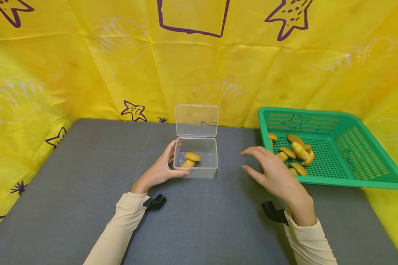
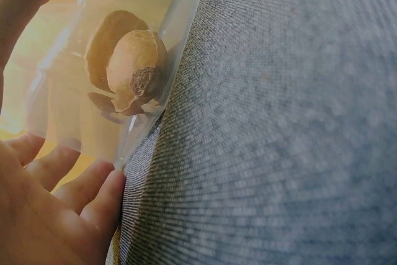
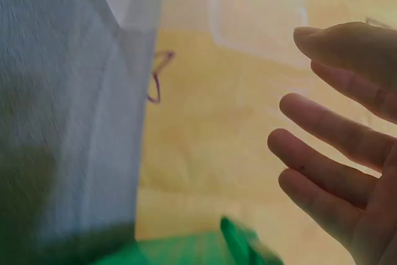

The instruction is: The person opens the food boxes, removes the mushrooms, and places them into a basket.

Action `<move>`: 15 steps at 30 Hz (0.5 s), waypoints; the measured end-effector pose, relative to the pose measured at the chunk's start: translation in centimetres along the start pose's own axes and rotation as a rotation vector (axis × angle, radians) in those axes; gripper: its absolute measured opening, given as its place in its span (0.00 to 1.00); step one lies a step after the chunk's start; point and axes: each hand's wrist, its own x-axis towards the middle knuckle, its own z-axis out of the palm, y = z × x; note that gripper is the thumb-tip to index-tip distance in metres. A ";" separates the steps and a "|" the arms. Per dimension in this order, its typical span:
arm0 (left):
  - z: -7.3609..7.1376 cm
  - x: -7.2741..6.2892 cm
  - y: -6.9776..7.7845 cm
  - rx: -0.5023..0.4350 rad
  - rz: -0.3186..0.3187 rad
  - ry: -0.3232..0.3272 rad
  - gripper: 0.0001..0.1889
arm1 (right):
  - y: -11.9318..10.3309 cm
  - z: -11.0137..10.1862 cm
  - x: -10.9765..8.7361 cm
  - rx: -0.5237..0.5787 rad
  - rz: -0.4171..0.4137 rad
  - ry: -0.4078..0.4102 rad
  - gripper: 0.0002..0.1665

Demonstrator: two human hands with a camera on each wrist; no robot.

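A clear plastic box [image 1: 210, 173] with its hinged lid [image 1: 197, 119] raised stands on the table. My left hand [image 1: 159, 169] grips its left side, thumb along the front wall and fingers around the side and back. One mushroom [image 1: 192, 157] with a tan cap lies inside; the left wrist view shows its stem end through the plastic. My right hand [image 1: 278, 176] is held in the air between the box and a green basket [image 1: 348, 182], fingers loosely extended with nothing in them. Several similar mushrooms [image 1: 298, 150] lie in the basket's left part.
The grey cloth-covered table [image 1: 199, 228] runs back to a yellow curtain [image 1: 172, 70] with starfish and fish drawings. Black wrist mounts [image 1: 154, 202] sit on both sleeved forearms. The basket's rim rises beside the right hand.
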 end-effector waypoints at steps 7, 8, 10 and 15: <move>0.0 0.0 0.0 0.001 0.004 0.004 0.60 | -1.1 2.6 0.8 -0.032 -0.077 -0.050 0.19; 0.0 0.0 0.0 0.002 0.006 0.005 0.60 | -1.2 3.0 0.9 -0.035 -0.091 -0.055 0.19; 0.0 0.0 0.0 0.002 0.005 0.005 0.60 | -1.5 3.6 1.2 -0.033 -0.122 -0.058 0.19; 0.0 0.0 0.1 -0.001 0.004 0.008 0.60 | -2.1 4.7 1.9 -0.012 -0.166 -0.063 0.19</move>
